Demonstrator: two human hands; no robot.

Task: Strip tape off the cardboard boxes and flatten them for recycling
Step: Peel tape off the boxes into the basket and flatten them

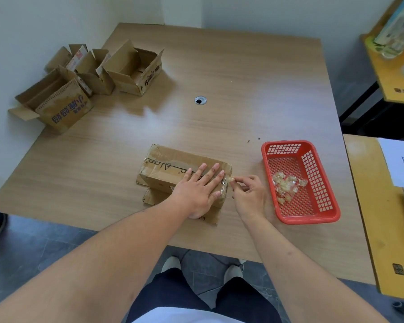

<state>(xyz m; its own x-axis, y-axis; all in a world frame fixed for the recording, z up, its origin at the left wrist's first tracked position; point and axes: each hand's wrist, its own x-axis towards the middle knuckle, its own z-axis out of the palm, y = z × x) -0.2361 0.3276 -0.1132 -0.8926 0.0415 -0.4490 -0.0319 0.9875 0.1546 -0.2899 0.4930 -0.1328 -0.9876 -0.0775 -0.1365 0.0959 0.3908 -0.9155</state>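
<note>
A pale wood-grain tabletop (231, 73) fills the view, pushed into a corner of plain white walls, with a round cable grommet (200, 100) set near its middle. Down at the near edge lies the cardboard box (173, 166), on its side, clear tape across its top, and the left hand (197, 191) lies flat on it, fingers (214, 170) straight and spread, pressing it down. Just beside the box's right end, the right hand (248, 195) pinches a crumpled strip of tape (229, 180) between thumb and fingertips, the strip running to the box corner. Right of that hand sits a red mesh basket (324, 213) with a heap of balled-up tape scraps (286, 185) inside. Far off at the back left corner, a cluster of open cardboard boxes (91, 78) stands with flaps up. A yellow side table (371, 229) butts against the right edge, carrying a white sheet of paper (399, 162). Below, grey floor tiles (44, 248) and the person's shoes show under the tabletop.
</note>
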